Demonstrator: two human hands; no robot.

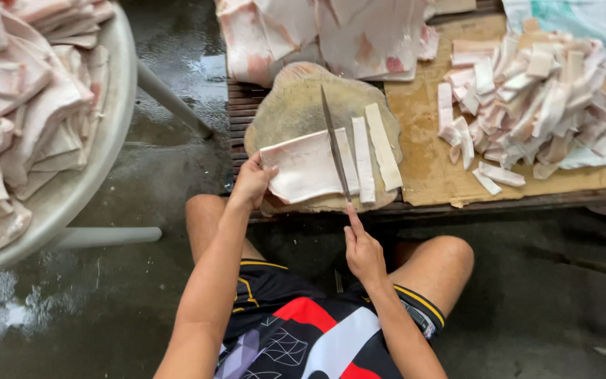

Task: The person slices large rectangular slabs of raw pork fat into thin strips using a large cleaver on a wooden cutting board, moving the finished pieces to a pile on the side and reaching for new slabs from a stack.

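Your right hand — clenched round the handle of a long knife, index finger stretched along it. The blade lies across the slab, tip pointing away from you, set near the slab's right edge.

Your left hand — fingers pressed on the near left corner of the pork skin slab, pinning it flat; it grips nothing else.

Slab — pale, roughly rectangular, lying on the round wooden chopping block just in front of your knees.

Done so far, judging from what lies there: two long cut strips rest on the block just right of the blade, side by side and apart from the slab. A large heap of strips covers the cardboard sheet further right.

Left to do, by the look of it: most of this slab is uncut — only a narrow band lies right of the blade. More uncut sheets are piled beyond the block, and a wide metal basin at your left is full of folded sheets.

Surroundings: wet concrete floor, a grey pipe leg under the basin, a slatted wooden platform beneath block and cardboard.

In the way: the two loose strips sit near the blade; your left fingers are well apart from it.
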